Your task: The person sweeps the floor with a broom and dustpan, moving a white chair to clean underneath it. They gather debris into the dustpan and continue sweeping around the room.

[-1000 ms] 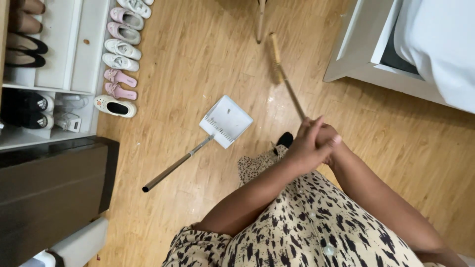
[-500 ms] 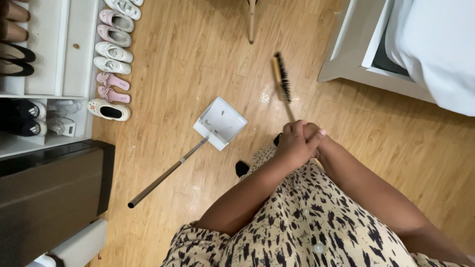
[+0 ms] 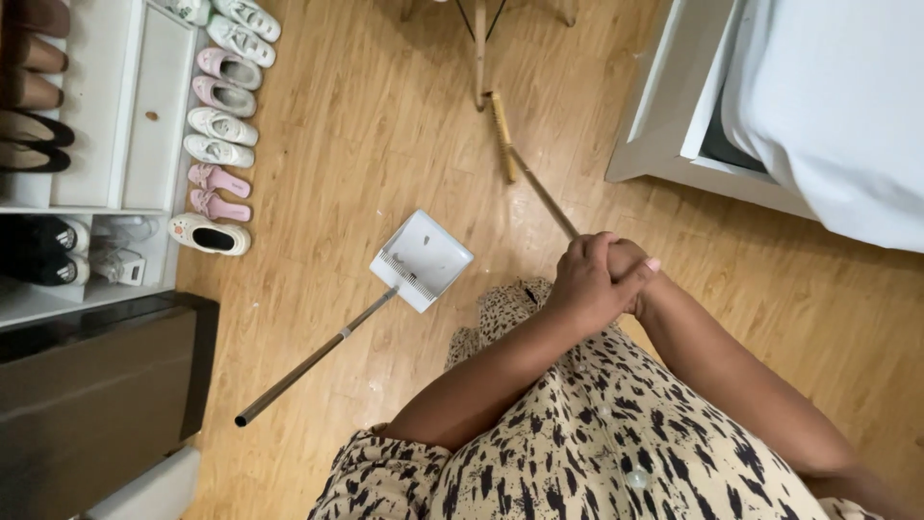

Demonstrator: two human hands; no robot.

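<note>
Both hands, the left hand (image 3: 587,289) wrapped over the right hand (image 3: 630,265), grip the broom (image 3: 525,169), whose head beside the chair leg (image 3: 479,58) could snag there, well beyond the dustpan (image 3: 423,258).

A single head-worn camera looks almost straight down from standing height, over the wearer's patterned dress (image 3: 597,443) to the wooden floor (image 3: 366,125). The clasped left hand (image 3: 585,289) and right hand (image 3: 630,265) sit near the centre, closer to the lens than anything on the floor. A shoe rack (image 3: 87,144) fills the left edge and a bed (image 3: 828,106) the upper right corner. There is no second view to overlap.
</note>
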